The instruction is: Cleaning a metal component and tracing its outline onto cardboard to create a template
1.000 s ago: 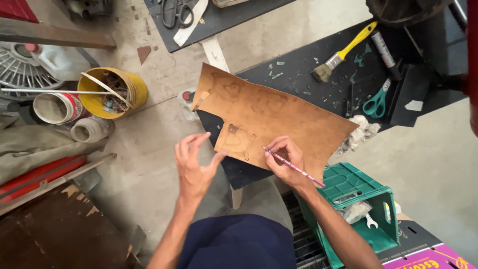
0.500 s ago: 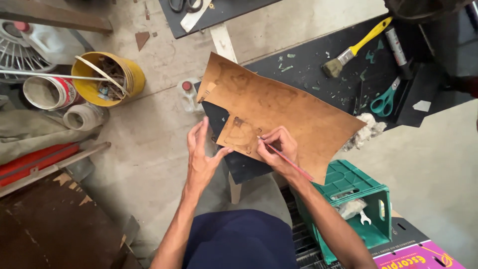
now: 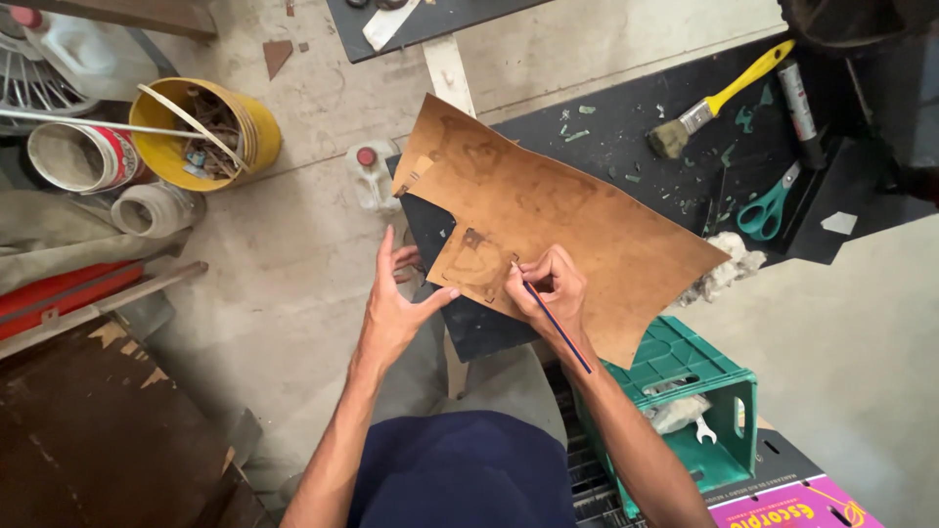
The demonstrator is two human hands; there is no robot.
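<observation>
My left hand (image 3: 396, 303) had lifted off the brown sheet (image 3: 558, 220) since a second before, fingers spread, thumb just touching the small template (image 3: 476, 262) at the sheet's near left edge. My right hand (image 3: 550, 288) pinched a pencil (image 3: 553, 328), its tip now at the template's right edge, so I judged tracing was under way. A pink printed box (image 3: 797, 508) lay near right, beside a green crate (image 3: 709, 391); a white, red-banded tub (image 3: 73, 156) stood far left.

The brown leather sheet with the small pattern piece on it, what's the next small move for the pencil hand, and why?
Probably press the left hand flat onto the small brown pattern piece before drawing further. That hand hovers open at the edge of the brown leather sheet, while the right hand has the thin pencil tip at the pattern's edge, so the pattern could slip.
</observation>
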